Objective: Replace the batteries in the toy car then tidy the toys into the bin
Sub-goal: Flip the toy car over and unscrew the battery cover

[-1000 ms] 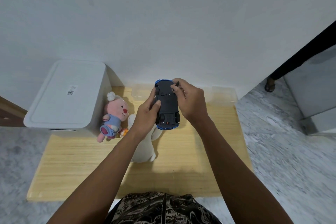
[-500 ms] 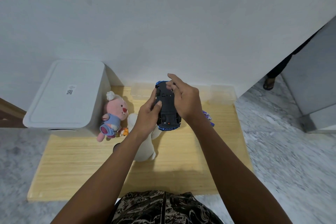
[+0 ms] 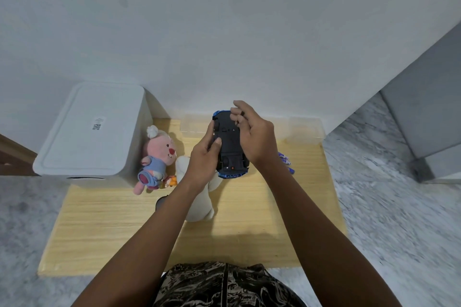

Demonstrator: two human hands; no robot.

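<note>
Two hands meet at the centre of the frame. Your left hand (image 3: 204,157) grips the side of the toy car (image 3: 230,149), held belly-up above the wooden table (image 3: 249,219). Your right hand (image 3: 252,134) pinches something small and dark at its fingertips (image 3: 240,113) over the car's upper end; what it is, you cannot tell. If that pinch slackens, the piece could drop among the plush toys (image 3: 157,157) at left. The car shows a black underside with a blue rim. Loose batteries (image 3: 287,161) lie just right of your wrist. The bin (image 3: 89,132), left of centre, is still lidded.
</note>
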